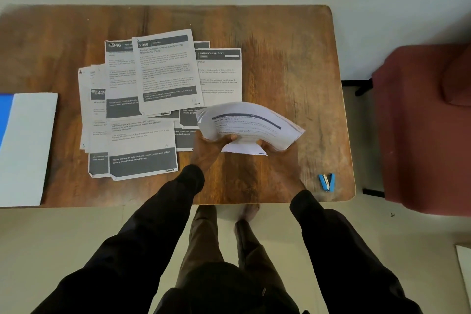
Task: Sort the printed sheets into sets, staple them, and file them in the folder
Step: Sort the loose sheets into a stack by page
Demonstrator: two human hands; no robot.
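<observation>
The person stands at the bench (280, 46) and holds a bundle of sheets (247, 125) up in the air, just above the wood and near the front edge. The left hand (211, 150) and the right hand (283, 163) both hold the bundle at its near edge. Each grip is clamped on the paper, with fingertips showing under the bottom of it. The bundle bends over like a little bridge. A lot of loose sheets (142, 99) lie spread out and overlapping in the middle of the bench, just to the left of the bundle. The folder (25, 145) lies at the far left edge. The small blue stapler (327, 182) lies at the front right corner, near the right hand but not touching it. It looks like the sorting step is in hand, since so many pages are not in sets yet and nothing looks stapled. Next, the person may need to square up the bundle so its edges line up. Then one hand must let go to reach for the stapler, or to pick more pages from the pile. The bendy paper could slip or fan out if only one hand holds it.
</observation>
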